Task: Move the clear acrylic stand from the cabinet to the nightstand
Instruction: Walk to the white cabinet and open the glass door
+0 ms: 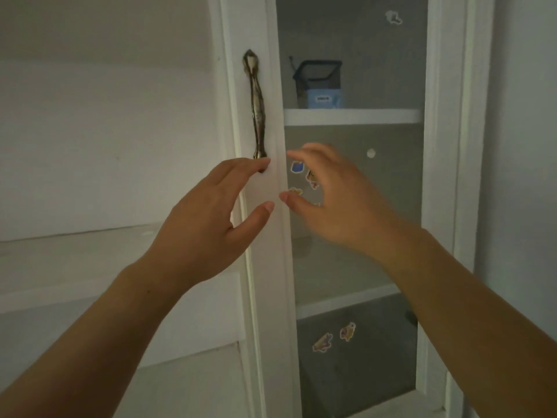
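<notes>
Currently: both hands raised in front of a white cabinet whose glass door looks shut.
Left hand: fingers spread wide, holding nothing; fingertips at the bottom end of the bronze door handle, thumb over the door stile.
Right hand: open in a loose claw, empty, in front of the glass pane at the middle shelf level; somewhat blurred.
Clear acrylic stand: not positively identified. It may sit on the middle shelf behind the right hand, where something faint and transparent seems to show, but I cannot tell.
Key relation: the presumed target lies forward of and behind the right hand, inside the cabinet, with the door between. The right hand is the nearer one to that shelf; the left is the nearer one to the handle. Long axis of the stand: cannot be read.
Upper shelf: dark mesh pen holder with a pale blue box just in front of it.
Lower compartment: appears to hold nothing visible; stickers on the glass.
Judgement: opening the door comes first, likely by the left hand pulling the handle.
Nightstand: out of view.
</notes>
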A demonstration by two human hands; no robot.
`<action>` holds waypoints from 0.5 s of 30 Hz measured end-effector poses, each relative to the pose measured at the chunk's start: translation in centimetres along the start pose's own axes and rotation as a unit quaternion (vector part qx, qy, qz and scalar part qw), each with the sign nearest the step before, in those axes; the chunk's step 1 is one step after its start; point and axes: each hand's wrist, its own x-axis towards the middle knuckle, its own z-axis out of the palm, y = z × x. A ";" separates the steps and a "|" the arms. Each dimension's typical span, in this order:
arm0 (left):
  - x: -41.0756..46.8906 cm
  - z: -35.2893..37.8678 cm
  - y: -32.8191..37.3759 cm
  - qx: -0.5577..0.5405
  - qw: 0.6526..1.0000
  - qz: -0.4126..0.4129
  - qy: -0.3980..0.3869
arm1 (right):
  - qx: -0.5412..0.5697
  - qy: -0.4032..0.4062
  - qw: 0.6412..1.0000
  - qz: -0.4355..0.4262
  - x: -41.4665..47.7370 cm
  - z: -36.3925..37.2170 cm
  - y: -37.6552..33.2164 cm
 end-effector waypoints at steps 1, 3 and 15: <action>0.4 -0.3 -0.2 -0.002 1.000 0.002 0.014 | 0.002 0.004 1.000 -0.002 0.6 0.1 -0.2; 1.2 -0.8 -0.7 0.001 0.999 0.005 0.040 | 0.005 0.011 1.000 -0.008 1.5 0.3 -0.6; 5.4 -2.4 -5.6 0.000 0.998 -0.025 0.052 | 0.005 0.052 0.999 0.000 5.4 0.1 -1.5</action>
